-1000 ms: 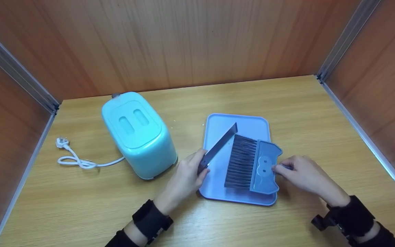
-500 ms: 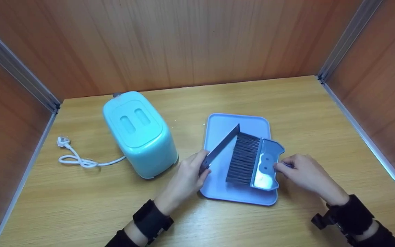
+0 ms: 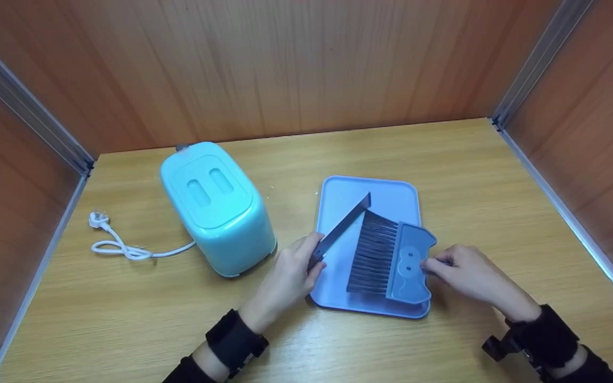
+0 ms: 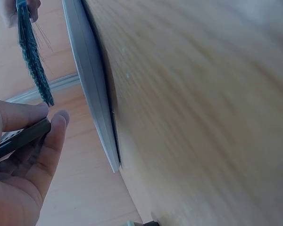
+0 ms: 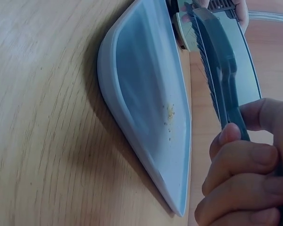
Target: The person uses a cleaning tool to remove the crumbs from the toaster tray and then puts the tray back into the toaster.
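Note:
My left hand (image 3: pixel 289 266) holds a thin metal crumb tray (image 3: pixel 341 229) by one end, tilted up on edge over a blue plastic tray (image 3: pixel 338 189). Between thumb and fingers in the left wrist view, the crumb tray (image 4: pixel 23 139) shows its dark edge. Pinched at its handle end by my right hand (image 3: pixel 466 271) is a small blue hand brush (image 3: pixel 410 266); its dark bristles (image 3: pixel 373 255) point left, close to the crumb tray. In the right wrist view the brush (image 5: pixel 221 56) overlaps the crumb tray's pale face. Crumbs (image 5: pixel 170 115) lie in the plastic tray.
A turquoise toaster (image 3: pixel 216 207) with a lid on top stands left of the plastic tray. Its white cord (image 3: pixel 131 253) and plug (image 3: pixel 98 219) lie on the wooden table (image 3: pixel 125 308). A few specks lie between toaster and tray. Wooden panels enclose the back and sides.
The brush head swung slightly up and right, tilting, then came back down and left along the crumb tray. My left hand and the crumb tray stayed nearly still.

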Motion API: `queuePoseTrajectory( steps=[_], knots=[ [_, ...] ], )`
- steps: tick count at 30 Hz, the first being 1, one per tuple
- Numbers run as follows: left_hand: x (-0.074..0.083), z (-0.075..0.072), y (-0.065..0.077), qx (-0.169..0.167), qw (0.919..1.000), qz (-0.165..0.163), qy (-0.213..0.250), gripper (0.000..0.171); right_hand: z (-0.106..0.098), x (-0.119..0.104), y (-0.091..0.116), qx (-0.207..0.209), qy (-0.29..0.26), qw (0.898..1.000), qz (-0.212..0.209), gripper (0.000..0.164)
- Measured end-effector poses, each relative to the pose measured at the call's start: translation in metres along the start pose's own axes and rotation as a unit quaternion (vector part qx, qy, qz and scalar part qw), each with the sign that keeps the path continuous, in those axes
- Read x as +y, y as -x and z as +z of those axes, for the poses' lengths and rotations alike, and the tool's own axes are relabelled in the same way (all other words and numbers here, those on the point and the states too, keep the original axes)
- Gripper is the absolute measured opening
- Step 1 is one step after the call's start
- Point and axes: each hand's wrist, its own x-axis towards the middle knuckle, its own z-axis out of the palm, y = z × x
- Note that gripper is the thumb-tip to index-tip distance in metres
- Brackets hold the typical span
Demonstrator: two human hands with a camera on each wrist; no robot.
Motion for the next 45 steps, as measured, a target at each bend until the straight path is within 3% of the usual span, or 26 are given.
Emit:
queuePoseTrajectory(
  steps=[4,13,21,27,38,45],
  knots=[
    [0.0,0.0,0.0,-0.005,1.0,-0.003,0.0,0.037,-0.001,-0.002,0.001,0.003,-0.003,1.0,0.012,0.049],
    [0.001,0.001,0.0,-0.021,0.9997,-0.01,0.002,0.037,-0.006,-0.005,0.002,0.052,0.019,0.997,0.046,0.052],
    [0.002,0.003,0.001,-0.011,0.9998,0.008,0.013,0.037,-0.005,-0.006,0.001,0.078,0.034,0.995,0.043,0.05],
    [0.003,0.003,0.002,-0.024,0.9996,-0.005,0.012,0.038,-0.005,-0.006,0.001,0.088,0.035,0.995,0.043,0.051],
    [0.004,0.002,0.002,-0.039,0.9989,-0.024,0.012,0.039,-0.006,-0.013,0.003,0.12,0.017,0.992,0.023,0.052],
    [0.0,0.001,0.001,-0.029,0.9984,-0.034,0.035,0.039,-0.013,-0.015,0.008,0.194,-0.007,0.981,-0.017,0.048]
  ],
)
